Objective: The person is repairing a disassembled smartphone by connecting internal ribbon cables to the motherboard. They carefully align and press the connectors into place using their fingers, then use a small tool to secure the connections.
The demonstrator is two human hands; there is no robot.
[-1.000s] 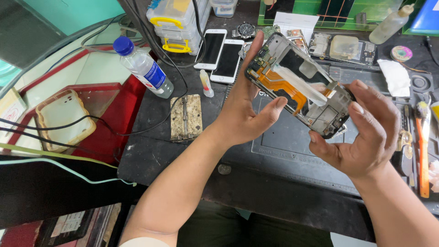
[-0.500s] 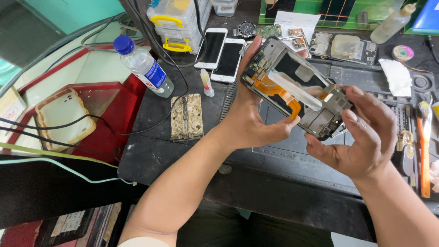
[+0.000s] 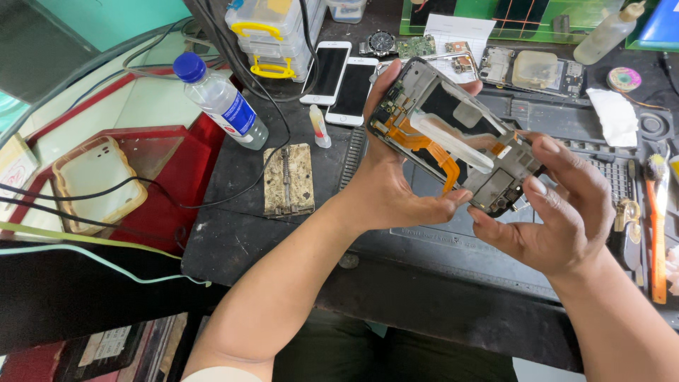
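Holding the opened phone (image 3: 456, 138) tilted: left hand (image 3: 396, 191) cradles its upper end, right hand (image 3: 559, 212) pinches the lower end, nearer the screwdriver (image 3: 658, 226).

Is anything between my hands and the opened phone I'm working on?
Nothing visible: the left hand and right hand both grip the opened phone directly, held up above the dark work mat.

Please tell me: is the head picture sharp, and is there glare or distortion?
Head view: the opened phone and both hands, left and right, are sharp; light is soft and even, shadows faint; mild glare on the water bottle; the wide lens bends the edges.
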